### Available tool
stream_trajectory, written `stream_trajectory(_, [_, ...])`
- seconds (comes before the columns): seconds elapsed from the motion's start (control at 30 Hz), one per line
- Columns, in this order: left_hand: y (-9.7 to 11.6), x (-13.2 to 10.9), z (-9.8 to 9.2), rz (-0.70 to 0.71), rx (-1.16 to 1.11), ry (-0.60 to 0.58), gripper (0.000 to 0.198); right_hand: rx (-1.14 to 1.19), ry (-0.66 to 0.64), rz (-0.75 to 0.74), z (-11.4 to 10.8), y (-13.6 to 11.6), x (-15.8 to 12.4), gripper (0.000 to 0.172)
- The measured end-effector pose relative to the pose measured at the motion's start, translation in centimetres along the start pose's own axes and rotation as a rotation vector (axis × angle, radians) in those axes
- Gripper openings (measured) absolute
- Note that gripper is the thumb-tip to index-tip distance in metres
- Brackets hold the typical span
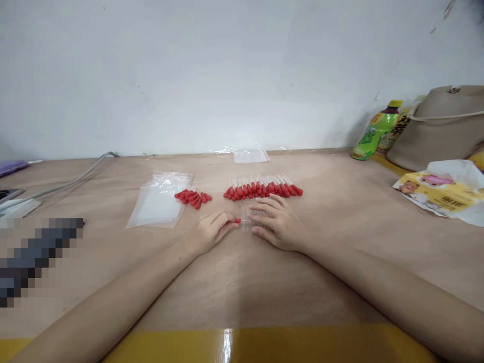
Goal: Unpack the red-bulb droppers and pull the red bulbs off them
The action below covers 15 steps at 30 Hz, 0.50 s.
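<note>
My left hand (215,231) is closed in a pinch on a red rubber dropper bulb (237,221), whose end sticks out past the fingertips toward the right. Thin clear glass tubes (246,216) lie just beyond it, partly hidden by my right hand (278,222). That hand rests palm down over them with its fingers spread. Behind both hands, a row of droppers with red bulbs (260,189) lies with the clear tubes pointing to the wall. A small heap of loose red bulbs (193,197) sits to the left.
Clear plastic bags (159,201) lie left of the loose bulbs, another small bag (251,157) by the wall. At right are a green drink bottle (374,133), a taupe bag (438,131) and a printed wrapper (442,191). A grey cable (86,171) runs at left.
</note>
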<state>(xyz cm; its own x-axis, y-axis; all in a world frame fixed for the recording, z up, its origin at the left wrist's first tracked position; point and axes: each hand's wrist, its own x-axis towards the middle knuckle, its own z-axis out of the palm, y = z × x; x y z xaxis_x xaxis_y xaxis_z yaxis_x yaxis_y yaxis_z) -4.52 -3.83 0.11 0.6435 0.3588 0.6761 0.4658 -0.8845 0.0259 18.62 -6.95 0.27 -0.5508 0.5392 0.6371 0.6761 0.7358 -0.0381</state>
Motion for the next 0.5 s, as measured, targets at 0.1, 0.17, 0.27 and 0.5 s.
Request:
stream_trajectory(0.1, [0.6, 0.4, -0.3, 0.020, 0.010, 0.018, 0.012, 0.009, 0.013, 0.008, 0.2, -0.1, 0.2, 0.019])
stream_trajectory(0.17, [0.8, 0.6, -0.2, 0.016, -0.008, 0.004, 0.015, 0.019, 0.035, 0.012, 0.2, -0.1, 0.2, 0.017])
stream_trajectory(0.27, [0.8, 0.8, 0.4, 0.035, -0.059, -0.019, 0.016, 0.031, 0.070, 0.006, 0.2, 0.0, 0.2, 0.016])
stream_trajectory(0.5, [0.7, 0.9, 1.0, 0.084, -0.091, 0.033, 0.016, 0.053, 0.111, -0.006, 0.5, 0.1, 0.1, 0.016])
